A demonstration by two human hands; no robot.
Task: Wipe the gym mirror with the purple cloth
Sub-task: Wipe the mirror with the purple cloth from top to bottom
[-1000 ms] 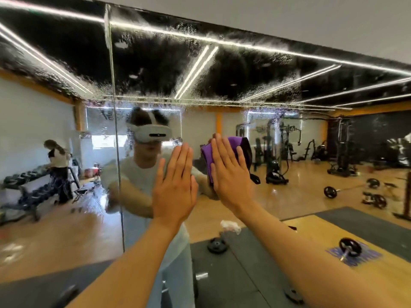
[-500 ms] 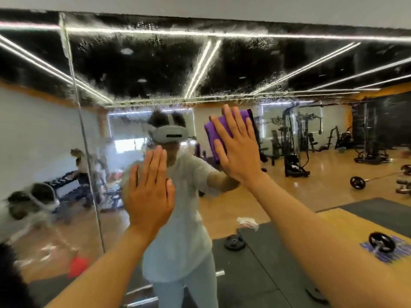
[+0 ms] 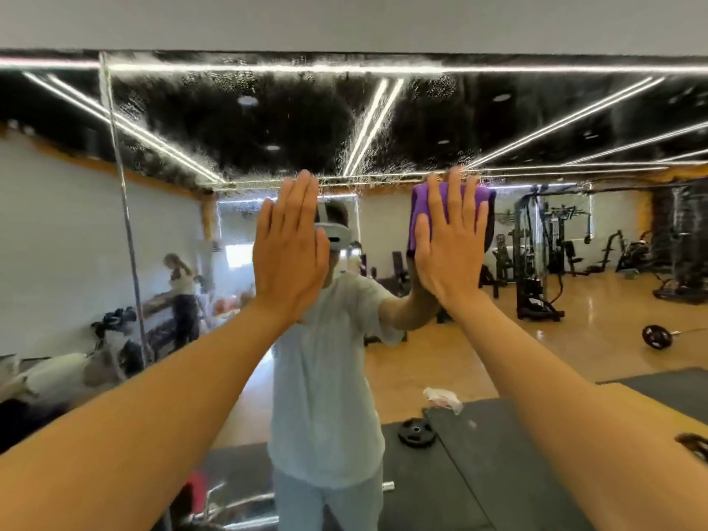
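The gym mirror (image 3: 555, 120) fills the wall ahead, its upper part covered with wet streaks and droplets. My right hand (image 3: 450, 243) lies flat with straight fingers and presses the folded purple cloth (image 3: 419, 208) against the glass at about head height. The cloth shows at the hand's left and upper edges. My left hand (image 3: 289, 251) is raised flat beside it, fingers straight and together, in front of my reflection; whether it touches the glass I cannot tell.
A vertical seam (image 3: 122, 208) splits the mirror panels at the left. Reflected in the glass are gym machines (image 3: 536, 258), a weight plate (image 3: 417, 433) on a black mat, a white rag (image 3: 442, 398) on the floor and a person (image 3: 182, 289) by dumbbell racks.
My right hand has slid the cloth up and to the right across the glass. My left hand has risen too. The view has tilted upward, showing the mirror's top edge.
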